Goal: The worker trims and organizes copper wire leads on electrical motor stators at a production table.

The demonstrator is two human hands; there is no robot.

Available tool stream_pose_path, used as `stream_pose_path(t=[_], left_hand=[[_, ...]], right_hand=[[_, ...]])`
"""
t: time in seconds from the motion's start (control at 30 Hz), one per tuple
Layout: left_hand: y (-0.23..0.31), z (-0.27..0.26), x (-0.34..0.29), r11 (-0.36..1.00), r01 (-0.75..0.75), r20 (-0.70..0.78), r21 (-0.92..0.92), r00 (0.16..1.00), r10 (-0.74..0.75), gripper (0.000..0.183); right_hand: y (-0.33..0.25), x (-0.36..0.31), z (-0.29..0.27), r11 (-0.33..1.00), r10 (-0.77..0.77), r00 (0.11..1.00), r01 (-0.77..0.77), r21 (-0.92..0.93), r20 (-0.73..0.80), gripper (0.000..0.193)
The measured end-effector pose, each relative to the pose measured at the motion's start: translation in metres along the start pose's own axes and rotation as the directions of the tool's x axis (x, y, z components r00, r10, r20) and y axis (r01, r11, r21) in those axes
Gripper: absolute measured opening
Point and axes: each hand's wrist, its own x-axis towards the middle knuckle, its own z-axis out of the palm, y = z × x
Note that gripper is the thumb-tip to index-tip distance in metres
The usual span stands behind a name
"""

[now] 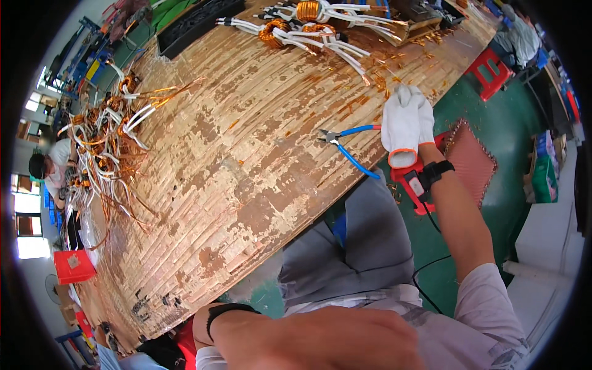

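Observation:
My right hand [425, 117] wears a white knitted glove with an orange cuff, at the table's right edge. Against it is a second white glove [401, 123], empty, its orange-rimmed opening toward me; my right hand appears to grip it, though its fingers are partly hidden. Just left of the gloves lie blue-handled diagonal cutters [356, 131], jaws pointing left, one handle end meeting the empty glove. My left hand [351, 336] is bare and blurred, close across the lower edge, its fingers indistinct. Dark straps circle both wrists.
Copper-wound ring coils [274, 34] with white leads lie at the far edge beside a black tray [197, 24]. More coils [102, 139] are heaped at the left. Copper scraps [394, 65] litter the worn wooden table [246, 154]. A red stool [491, 74] stands to the right; another person [57, 163] is at left.

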Motion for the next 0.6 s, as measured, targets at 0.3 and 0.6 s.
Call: stream_pose_path(t=[0.3, 0.6], left_hand=[[0.024, 0.026, -0.004, 0.841, 0.227, -0.178, -0.490, 0.919, -0.352, 0.014], [0.009, 0.016, 0.000, 0.912, 0.001, -0.111, -0.410, 0.993, -0.050, 0.014]], right_hand=[[0.004, 0.006, -0.003, 0.610, -0.075, 0.975, -0.122, 0.783, 0.210, 0.014], [-0.026, -0.005, 0.003, 0.773, 0.041, 0.990, -0.118, 0.624, 0.136, 0.018]])
